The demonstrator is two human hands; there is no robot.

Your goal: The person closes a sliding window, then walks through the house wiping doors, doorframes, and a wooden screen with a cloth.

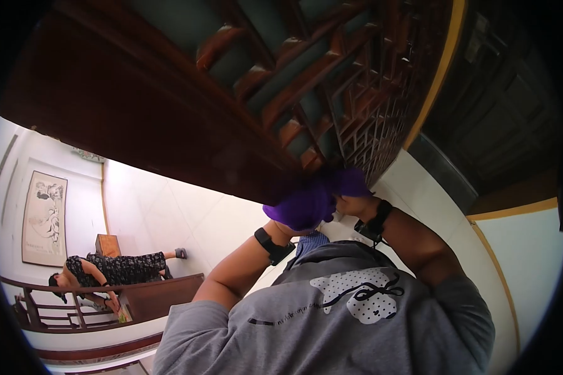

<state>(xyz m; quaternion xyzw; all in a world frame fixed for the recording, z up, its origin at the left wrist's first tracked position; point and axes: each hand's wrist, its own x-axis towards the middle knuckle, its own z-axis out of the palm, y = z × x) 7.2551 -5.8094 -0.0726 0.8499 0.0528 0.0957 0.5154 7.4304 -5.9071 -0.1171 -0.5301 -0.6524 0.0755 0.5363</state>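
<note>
Purple fabric covers both my hands at the lower edge of a dark wooden lattice panel [331, 75]; I cannot tell whether it is loose gloves or cloth. My left hand [303, 209] is under the purple fabric beside the panel's solid brown frame [150, 119]. Close by on the right, my right hand [351, 190] is raised to the lattice, with bare skin showing below the purple. The fingers of both hands are hidden in the fabric and shadow. Each wrist carries a black strap [273, 245] with a small device.
At the left, a person in a dark patterned outfit [131, 270] bends over a wooden piece of furniture [162, 299]. A framed picture [44, 219] hangs on the white wall behind. Dark panelling [507, 106] with yellow trim stands at the right. Pale tiles [181, 206] cover the floor.
</note>
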